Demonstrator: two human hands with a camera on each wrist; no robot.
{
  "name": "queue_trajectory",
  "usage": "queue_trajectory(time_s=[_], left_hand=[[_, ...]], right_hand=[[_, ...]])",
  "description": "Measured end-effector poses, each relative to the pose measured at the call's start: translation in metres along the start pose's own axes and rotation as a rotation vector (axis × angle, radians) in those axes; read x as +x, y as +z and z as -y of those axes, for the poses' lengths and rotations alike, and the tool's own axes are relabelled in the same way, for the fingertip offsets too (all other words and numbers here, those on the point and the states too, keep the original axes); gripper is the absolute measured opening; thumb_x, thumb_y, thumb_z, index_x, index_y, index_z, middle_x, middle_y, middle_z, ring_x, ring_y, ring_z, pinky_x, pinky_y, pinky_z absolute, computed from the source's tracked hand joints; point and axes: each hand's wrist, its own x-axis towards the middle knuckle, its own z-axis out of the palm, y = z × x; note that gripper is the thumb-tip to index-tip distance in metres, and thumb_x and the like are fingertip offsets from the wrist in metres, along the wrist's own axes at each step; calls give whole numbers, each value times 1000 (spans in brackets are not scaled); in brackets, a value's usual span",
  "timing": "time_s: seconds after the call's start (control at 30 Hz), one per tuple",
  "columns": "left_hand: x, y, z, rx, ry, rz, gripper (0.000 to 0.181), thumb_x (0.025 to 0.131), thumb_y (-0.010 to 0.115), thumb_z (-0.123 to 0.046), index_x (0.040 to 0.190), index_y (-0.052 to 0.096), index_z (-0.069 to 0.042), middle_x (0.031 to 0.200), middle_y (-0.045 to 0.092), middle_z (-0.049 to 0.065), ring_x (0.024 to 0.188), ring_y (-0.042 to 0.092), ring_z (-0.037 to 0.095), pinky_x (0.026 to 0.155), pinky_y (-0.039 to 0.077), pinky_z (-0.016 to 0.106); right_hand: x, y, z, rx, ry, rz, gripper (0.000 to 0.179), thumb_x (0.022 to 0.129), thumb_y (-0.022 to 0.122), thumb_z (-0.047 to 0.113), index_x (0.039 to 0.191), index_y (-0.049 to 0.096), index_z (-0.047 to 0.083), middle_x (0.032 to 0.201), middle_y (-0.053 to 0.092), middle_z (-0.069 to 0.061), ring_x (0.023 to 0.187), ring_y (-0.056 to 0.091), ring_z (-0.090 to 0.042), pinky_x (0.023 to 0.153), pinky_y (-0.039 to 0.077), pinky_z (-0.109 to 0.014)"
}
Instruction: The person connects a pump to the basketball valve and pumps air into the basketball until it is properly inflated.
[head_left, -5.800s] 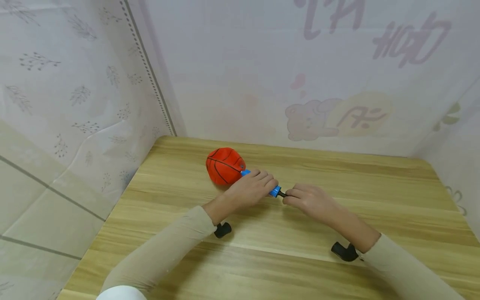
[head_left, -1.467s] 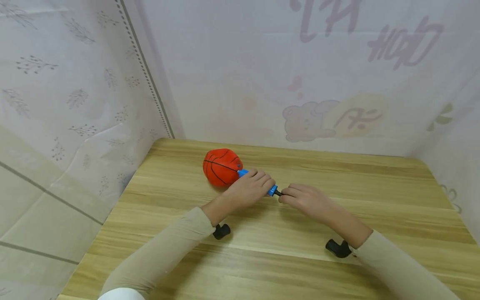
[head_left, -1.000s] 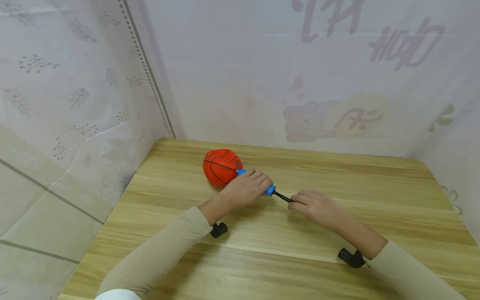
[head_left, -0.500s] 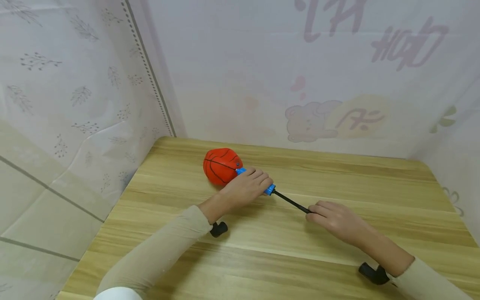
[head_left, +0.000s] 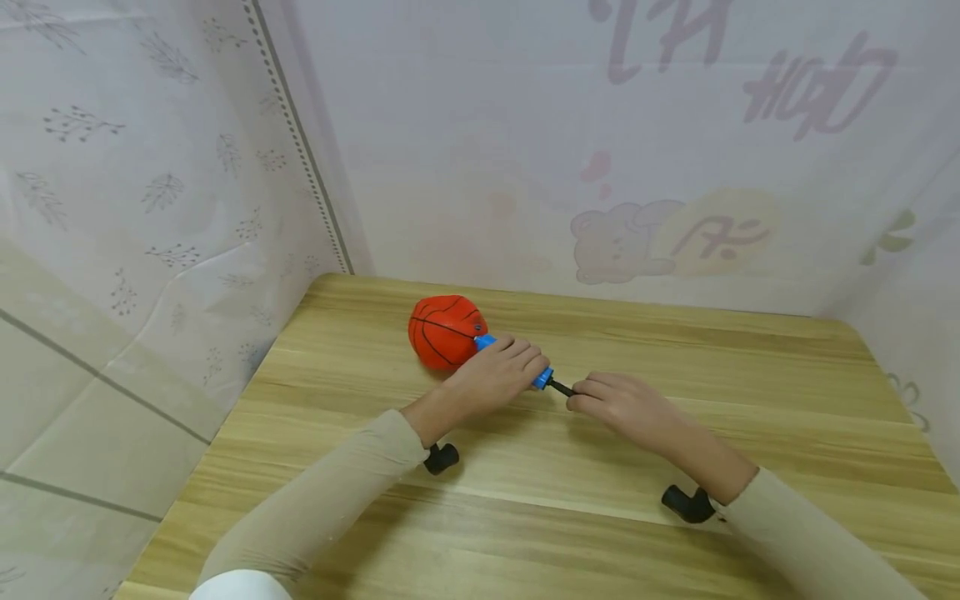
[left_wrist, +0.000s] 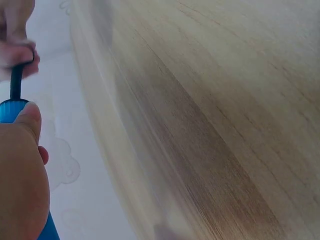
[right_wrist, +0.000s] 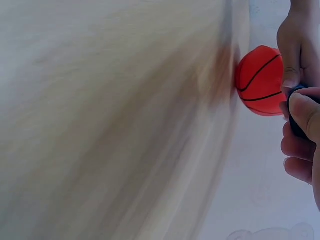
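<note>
A small red ball with black basketball lines [head_left: 444, 332] rests at the back left of the table, its surface dented and creased. Against its right side lies the tip of a blue hand pump [head_left: 543, 379]. My left hand [head_left: 491, 375] grips the pump's blue barrel, covering most of it. With curled fingers my right hand [head_left: 618, 407] holds the end of the black pump rod [head_left: 561, 387], of which only a short length shows. In the right wrist view, the thumb and fingers wrap round the dark handle [right_wrist: 297, 125]. The ball's valve is hidden.
The wood-grain table [head_left: 480, 533] reaches a patterned cloth wall [head_left: 465, 167] at the back and another at the left. A black wrist-mounted piece [head_left: 442, 458] hangs under the left wrist, and a second black piece [head_left: 687, 504] under the right.
Between one second and half a second ago my right hand drew the rod outward, to the lower right. Now it has pushed the rod back toward the barrel. My left hand has barely moved.
</note>
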Motion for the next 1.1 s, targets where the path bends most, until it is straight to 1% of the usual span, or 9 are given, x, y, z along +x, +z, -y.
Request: queue_trajectory(time_s=[0.03, 0.13, 0.33, 0.4, 0.47, 0.53, 0.63, 0.9, 1.1], left_hand=[[0, 0, 0, -3, 1, 3, 23, 108, 52, -28, 125, 53, -13, 115, 57, -1, 109, 52, 16, 98, 42, 31], [1, 0, -1, -5, 8, 17, 23, 108, 52, -27, 126, 53, -12, 116, 57, -1, 109, 52, 16, 99, 42, 31], [-2, -2, 2, -28, 5, 29, 21, 108, 52, -23, 126, 53, -12, 116, 57, -1, 110, 53, 15, 101, 42, 31], [-2, -1, 4, -37, 4, 28, 21, 108, 51, -23, 126, 53, -12, 117, 58, -1, 111, 54, 15, 101, 42, 31], [-3, 0, 5, -40, 8, 29, 20, 108, 50, -22, 126, 53, -12, 117, 58, -1, 112, 54, 16, 102, 42, 31], [-4, 1, 6, -38, 12, 29, 20, 109, 50, -21, 127, 53, -12, 118, 58, 0, 113, 54, 16, 102, 42, 31], [-5, 1, 7, -38, 14, 28, 21, 108, 49, -19, 128, 53, -12, 120, 58, 0, 115, 54, 17, 104, 42, 32], [-6, -2, 7, -18, 16, 32, 21, 108, 50, -17, 128, 53, -11, 119, 58, 1, 114, 54, 17, 103, 43, 32], [-3, -2, 5, -24, 7, 16, 21, 109, 49, -20, 127, 53, -11, 118, 58, 0, 114, 54, 17, 102, 42, 32]], right_hand=[[3, 1, -1, 0, 3, 2, 9, 97, 64, 1, 100, 70, 8, 97, 69, -2, 84, 63, -15, 72, 54, -25], [11, 5, -2, -1, 11, 11, 23, 80, 77, -3, 99, 70, 7, 96, 69, -2, 83, 63, -14, 72, 54, -24], [14, 9, -3, 10, 15, 2, 24, 78, 79, -4, 97, 70, 6, 95, 70, -3, 82, 64, -15, 71, 55, -24], [9, 8, -3, 9, 3, -8, 18, 83, 75, -3, 97, 70, 7, 95, 69, -3, 80, 62, -15, 69, 54, -24], [1, 6, -1, 5, -11, -24, 9, 97, 64, 1, 97, 70, 7, 94, 69, -3, 78, 60, -15, 67, 53, -24], [-9, 2, 1, 5, -23, -38, 24, 108, 47, 9, 97, 69, 8, 94, 68, -2, 78, 59, -15, 65, 52, -24], [-23, -6, 5, 4, -36, -62, 45, 113, 27, 17, 98, 68, 8, 95, 67, -2, 78, 59, -15, 66, 51, -25], [-47, -19, 12, -18, -66, -97, 40, 112, 32, 12, 97, 69, 7, 95, 69, -4, 79, 64, -15, 68, 55, -25], [-39, -18, 11, -3, -14, -24, 43, 113, 27, 14, 101, 68, 8, 100, 68, -3, 85, 63, -15, 72, 55, -27]])
